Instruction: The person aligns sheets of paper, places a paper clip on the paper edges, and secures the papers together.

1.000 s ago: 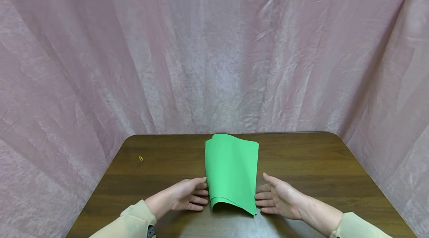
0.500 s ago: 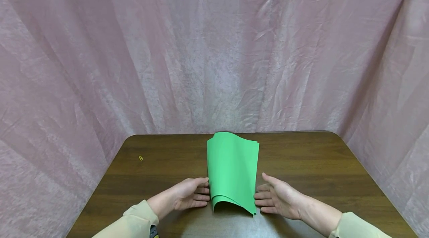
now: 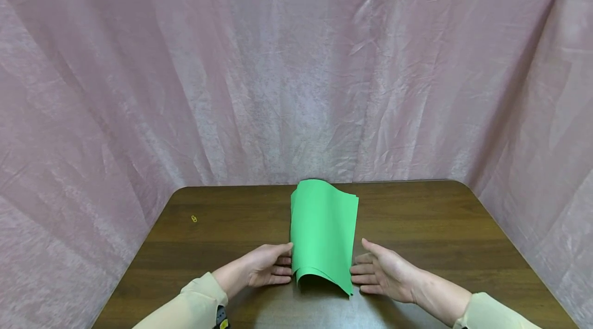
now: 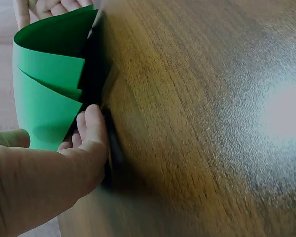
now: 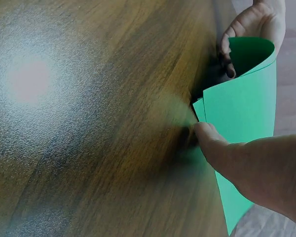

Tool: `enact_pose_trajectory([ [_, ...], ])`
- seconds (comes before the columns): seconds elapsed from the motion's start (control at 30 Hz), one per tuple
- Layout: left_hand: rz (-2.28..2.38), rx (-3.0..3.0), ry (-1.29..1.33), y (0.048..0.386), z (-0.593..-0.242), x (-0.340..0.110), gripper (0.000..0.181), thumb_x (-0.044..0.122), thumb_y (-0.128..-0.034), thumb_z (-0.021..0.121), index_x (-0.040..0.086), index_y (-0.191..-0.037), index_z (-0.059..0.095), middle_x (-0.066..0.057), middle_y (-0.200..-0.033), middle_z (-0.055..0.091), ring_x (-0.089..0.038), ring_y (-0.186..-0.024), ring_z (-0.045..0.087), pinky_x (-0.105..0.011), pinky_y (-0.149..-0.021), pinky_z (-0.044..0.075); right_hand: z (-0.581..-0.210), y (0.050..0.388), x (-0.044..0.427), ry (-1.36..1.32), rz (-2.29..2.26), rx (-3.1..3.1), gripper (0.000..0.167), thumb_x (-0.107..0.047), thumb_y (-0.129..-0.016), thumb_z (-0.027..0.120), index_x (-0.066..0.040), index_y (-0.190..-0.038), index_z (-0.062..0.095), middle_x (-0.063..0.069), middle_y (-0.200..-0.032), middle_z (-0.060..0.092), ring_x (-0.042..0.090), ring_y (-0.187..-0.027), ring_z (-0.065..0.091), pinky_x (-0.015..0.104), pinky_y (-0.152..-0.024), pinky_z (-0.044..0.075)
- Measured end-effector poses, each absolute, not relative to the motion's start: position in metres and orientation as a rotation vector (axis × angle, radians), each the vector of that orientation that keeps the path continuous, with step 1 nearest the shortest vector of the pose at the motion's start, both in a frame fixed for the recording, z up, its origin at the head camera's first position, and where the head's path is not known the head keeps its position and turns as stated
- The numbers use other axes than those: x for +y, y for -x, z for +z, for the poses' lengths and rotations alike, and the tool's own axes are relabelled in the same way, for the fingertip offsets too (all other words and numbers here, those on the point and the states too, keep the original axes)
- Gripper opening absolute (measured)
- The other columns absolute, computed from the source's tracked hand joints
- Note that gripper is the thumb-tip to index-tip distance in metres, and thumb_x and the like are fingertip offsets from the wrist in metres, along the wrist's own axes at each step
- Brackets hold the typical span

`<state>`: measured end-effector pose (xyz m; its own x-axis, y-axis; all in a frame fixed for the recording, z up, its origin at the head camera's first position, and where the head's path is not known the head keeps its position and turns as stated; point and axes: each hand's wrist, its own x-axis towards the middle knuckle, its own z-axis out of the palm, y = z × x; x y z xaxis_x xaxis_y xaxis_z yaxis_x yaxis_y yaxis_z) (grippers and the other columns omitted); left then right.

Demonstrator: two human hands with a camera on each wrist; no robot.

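Green paper sheets (image 3: pixel 323 231) stand arched up from the table between both hands, at least two layers showing at the near edge. My left hand (image 3: pixel 271 266) touches the left edge with extended fingers, thumb uppermost. At the right edge, my right hand (image 3: pixel 386 273) rests its fingertips against the paper, thumb raised and apart. In the left wrist view the left hand (image 4: pixel 64 158) lies beside the curved paper (image 4: pixel 44 108). The right wrist view shows the right hand (image 5: pixel 251 163) along the paper's edge (image 5: pixel 241 108).
A small yellow paper clip (image 3: pixel 194 219) lies at the far left of the brown wooden table (image 3: pixel 417 226). Pink curtains (image 3: pixel 296 71) hang behind the table and at both sides.
My left hand has moved to the right, pushing the left edge of the paper inward, and the paper arches higher. My right hand has stayed nearly still.
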<state>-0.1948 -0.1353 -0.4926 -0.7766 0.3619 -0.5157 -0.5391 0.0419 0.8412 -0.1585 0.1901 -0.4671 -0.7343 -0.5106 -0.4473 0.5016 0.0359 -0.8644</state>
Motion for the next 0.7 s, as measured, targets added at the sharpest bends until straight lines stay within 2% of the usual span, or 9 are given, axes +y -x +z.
enact_pose_trajectory([
  [0.17, 1.872, 1.594, 0.166, 0.196, -0.4935, -0.1348, 0.056, 0.027, -0.1085, 0.054, -0.014, -0.144, 0.039, -0.023, -0.132, 0.056, -0.029, -0.114, 0.064, -0.049, -0.099, 0.053, -0.4681, 0.1585, 0.1921, 0.008, -1.791, 1.595, 0.097, -0.061, -0.108, 0.028, 0.025, -0.149, 0.013, 0.043, -0.149, 0.035, 0.053, -0.137, 0.041, 0.06, -0.112, 0.037],
  [0.4, 1.959, 1.449, 0.155, 0.2022, -0.4963, -0.1349, 0.035, 0.022, -0.1106, 0.048, -0.007, -0.129, 0.051, -0.012, -0.114, 0.065, -0.019, -0.1, 0.069, -0.033, -0.087, 0.057, -0.4688, 0.1599, 0.1949, -0.004, -1.81, 1.602, 0.1, -0.063, -0.106, 0.032, 0.024, -0.15, 0.011, 0.041, -0.151, 0.036, 0.053, -0.138, 0.041, 0.06, -0.112, 0.037],
  [0.53, 1.951, 1.427, 0.141, 0.2031, -0.4989, -0.137, 0.028, 0.021, -0.1097, 0.048, -0.003, -0.124, 0.054, -0.007, -0.108, 0.068, -0.017, -0.096, 0.07, -0.032, -0.085, 0.057, -0.4718, 0.1586, 0.196, -0.018, -1.821, 1.602, 0.099, -0.062, -0.107, 0.033, 0.024, -0.15, 0.01, 0.039, -0.152, 0.036, 0.052, -0.137, 0.043, 0.059, -0.111, 0.039],
  [0.7, 1.916, 1.475, 0.128, 0.2035, -0.5018, -0.1418, 0.022, 0.018, -0.1078, 0.048, 0.001, -0.119, 0.055, -0.007, -0.102, 0.071, -0.017, -0.092, 0.072, -0.034, -0.083, 0.059, -0.4753, 0.158, 0.1972, -0.026, -1.832, 1.596, 0.098, -0.061, -0.107, 0.032, 0.024, -0.15, 0.01, 0.038, -0.151, 0.038, 0.051, -0.136, 0.045, 0.058, -0.11, 0.041],
])
